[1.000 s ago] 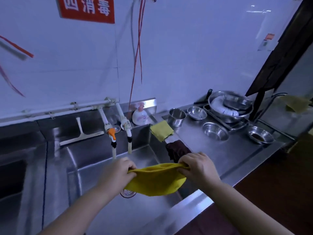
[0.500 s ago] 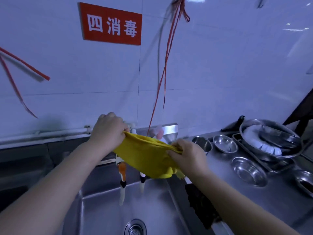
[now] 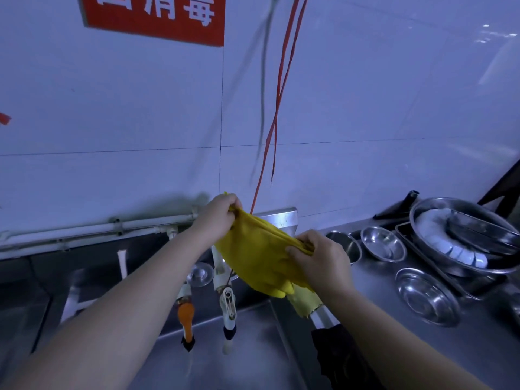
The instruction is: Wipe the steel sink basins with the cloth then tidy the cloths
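Yellow cloth (image 3: 253,257) is held in the air above the steel sink basin (image 3: 253,347), stretched between both hands in front of the white wall. Left hand (image 3: 218,218) has its grip clamped on the cloth's upper end, near the wall pipe (image 3: 98,228). Right hand (image 3: 318,257) has its grip clamped on the lower end, fingers curled over bunched folds; the rest of the fabric hangs below. A second yellow cloth (image 3: 305,304) lies over the divider between basin and counter (image 3: 380,319), with a dark cloth (image 3: 340,356) just nearer the camera. Two taps hang beneath the hands, one with an orange handle (image 3: 185,315), one with a white handle (image 3: 229,305). Steel bowls (image 3: 426,296) and a large basin of stacked dishes (image 3: 464,237) stand on the counter to the right. A red sign (image 3: 154,18) is fixed high on the wall.
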`<state>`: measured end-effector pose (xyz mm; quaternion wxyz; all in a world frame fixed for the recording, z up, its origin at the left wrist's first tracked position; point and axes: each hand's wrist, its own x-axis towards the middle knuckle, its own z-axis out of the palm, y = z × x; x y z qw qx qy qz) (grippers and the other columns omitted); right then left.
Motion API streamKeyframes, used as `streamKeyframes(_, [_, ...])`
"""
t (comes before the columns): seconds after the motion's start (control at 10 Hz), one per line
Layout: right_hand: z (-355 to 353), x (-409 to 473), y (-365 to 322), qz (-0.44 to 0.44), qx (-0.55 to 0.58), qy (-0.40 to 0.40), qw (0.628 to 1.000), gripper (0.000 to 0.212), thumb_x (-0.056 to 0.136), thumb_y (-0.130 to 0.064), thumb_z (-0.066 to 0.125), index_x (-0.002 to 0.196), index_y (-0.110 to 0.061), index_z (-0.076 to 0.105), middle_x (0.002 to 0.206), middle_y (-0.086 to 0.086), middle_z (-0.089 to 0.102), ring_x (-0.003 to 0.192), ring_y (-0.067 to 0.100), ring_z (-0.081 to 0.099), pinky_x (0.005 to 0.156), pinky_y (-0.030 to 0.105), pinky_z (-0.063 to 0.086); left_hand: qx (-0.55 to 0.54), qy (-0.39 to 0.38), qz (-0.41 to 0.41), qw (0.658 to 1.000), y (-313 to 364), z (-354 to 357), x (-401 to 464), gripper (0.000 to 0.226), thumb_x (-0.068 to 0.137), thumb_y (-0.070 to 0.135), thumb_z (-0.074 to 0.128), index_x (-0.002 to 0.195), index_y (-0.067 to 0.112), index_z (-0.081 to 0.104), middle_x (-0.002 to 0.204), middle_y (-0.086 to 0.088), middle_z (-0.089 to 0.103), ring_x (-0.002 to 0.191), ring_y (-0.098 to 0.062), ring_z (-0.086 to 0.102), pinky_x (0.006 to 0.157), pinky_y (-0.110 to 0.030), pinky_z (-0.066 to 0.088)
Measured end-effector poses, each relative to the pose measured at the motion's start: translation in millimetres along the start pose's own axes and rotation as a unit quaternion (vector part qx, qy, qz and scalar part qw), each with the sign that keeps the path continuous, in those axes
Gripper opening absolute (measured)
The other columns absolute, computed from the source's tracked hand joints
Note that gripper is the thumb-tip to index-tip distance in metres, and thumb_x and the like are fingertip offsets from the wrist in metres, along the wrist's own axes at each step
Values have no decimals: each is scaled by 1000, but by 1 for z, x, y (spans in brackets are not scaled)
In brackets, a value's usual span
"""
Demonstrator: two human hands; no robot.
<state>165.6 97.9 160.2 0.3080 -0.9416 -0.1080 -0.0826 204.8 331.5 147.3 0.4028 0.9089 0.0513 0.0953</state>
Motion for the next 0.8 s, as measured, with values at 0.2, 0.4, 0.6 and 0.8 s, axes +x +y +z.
streamKeyframes(0.2, [13, 10, 15, 27, 38, 7, 999, 11, 79, -36, 68, 86, -28, 65, 74, -10, 65, 76, 12, 60, 68, 35, 50, -322, -90, -105, 937, 11, 25, 0, 37, 95, 1, 42, 75, 25, 62, 91, -9, 66, 77, -22, 59, 65, -29, 49])
streamKeyframes(0.4, [22, 11, 26, 1, 28, -29, 999, 12, 78, -35, 72, 86, -29, 66, 72, -11, 64, 72, 8, 58, 57, 12, 39, -124, -184, -108, 969, -4, 28, 3, 34, 93, 2, 39, 71, 24, 54, 63, -1, 49, 56, -15, 45, 51, -21, 39])
streamKeyframes(0.6, [47, 15, 26, -42, -12, -35, 998, 23, 80, -39, 69, 99, -27, 64, 82, -7, 64, 84, 19, 59, 81, 35, 43, -53, -122, -93, 987, -11, 19, 5, 38, 92, 1, 33, 111, 21, 59, 96, -8, 60, 73, -24, 54, 58, -25, 45])
streamKeyframes(0.8, [50, 11, 27, -83, -82, -29, 993, 38, 85, -33, 63, 121, -24, 58, 112, -1, 63, 107, 26, 52, 88, 37, 35, -18, -63, -42, 997, -22, 18, -11, 52, 96, 8, 40, 143, 28, 31, 149, -1, 38, 122, -18, 49, 93, -28, 41])
